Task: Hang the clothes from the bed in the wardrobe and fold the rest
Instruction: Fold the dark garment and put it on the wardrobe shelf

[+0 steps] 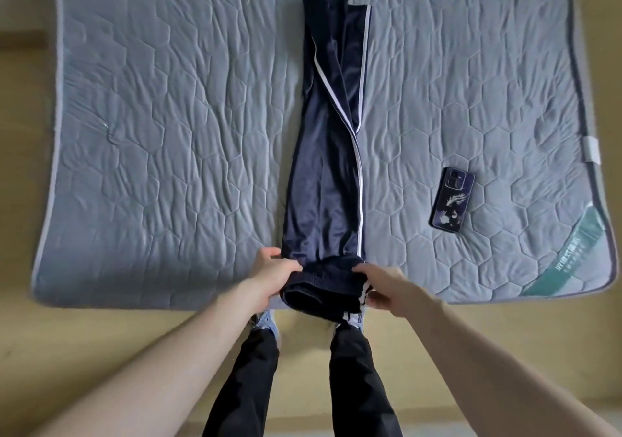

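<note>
Trousers [331,154] navy, white side stripes, folded lengthwise, centre frame on bed [151,133]. Left hand [274,275], right hand [387,287] grip waistband ends.

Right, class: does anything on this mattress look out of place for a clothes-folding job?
Yes: a dark phone with a printed case lies on the quilted grey-blue mattress, right of the navy white-striped track trousers. It isn't clothing.
</note>
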### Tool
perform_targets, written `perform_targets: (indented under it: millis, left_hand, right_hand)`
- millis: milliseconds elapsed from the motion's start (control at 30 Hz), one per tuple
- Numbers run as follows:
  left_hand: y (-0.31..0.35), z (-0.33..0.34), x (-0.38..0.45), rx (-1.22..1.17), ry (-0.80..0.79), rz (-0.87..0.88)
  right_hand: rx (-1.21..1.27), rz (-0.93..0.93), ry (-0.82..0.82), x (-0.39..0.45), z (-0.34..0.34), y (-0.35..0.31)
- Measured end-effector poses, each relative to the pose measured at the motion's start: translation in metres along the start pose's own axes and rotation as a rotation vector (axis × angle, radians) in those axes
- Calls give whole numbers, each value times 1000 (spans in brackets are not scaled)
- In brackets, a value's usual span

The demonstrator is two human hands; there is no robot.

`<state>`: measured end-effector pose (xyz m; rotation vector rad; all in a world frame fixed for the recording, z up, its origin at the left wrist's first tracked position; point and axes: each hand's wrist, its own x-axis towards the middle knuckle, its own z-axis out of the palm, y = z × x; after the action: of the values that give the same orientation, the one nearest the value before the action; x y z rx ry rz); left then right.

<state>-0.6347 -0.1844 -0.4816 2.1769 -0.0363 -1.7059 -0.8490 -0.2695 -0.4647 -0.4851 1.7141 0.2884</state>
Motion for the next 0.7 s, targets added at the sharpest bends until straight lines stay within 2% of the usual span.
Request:
perform_targets:
  millis: [167,233,300,367,433,500,567,700]
  left_hand:
    - [107,-7,25,-436,-64,159]
    - [126,-9,45,-511,-7,227]
    - [124,-8,64,-324,123,275]
    - [107,-4,79,51,241,286]
    - [82,1,86,343,226,231]
    - [59,7,97,401,153,158]
    - [41,13,105,350,92,106]
    - [27,19,120,256,35,19]
  right_hand:
    - [316,-144,-6,2,-13,-101]
    - [369,-199,45,11,-14,-122]
    - [222,-273,142,27,-10,-123]
    - [-66,-334,238,47,-1,-108]
    - [-227,-323,271,63,8,-86]
    - [-199,-269,220,83,17,-68]
    - [-145,-216,168,98,24,-55]
    - [-92,-274,183,120,27,-41]
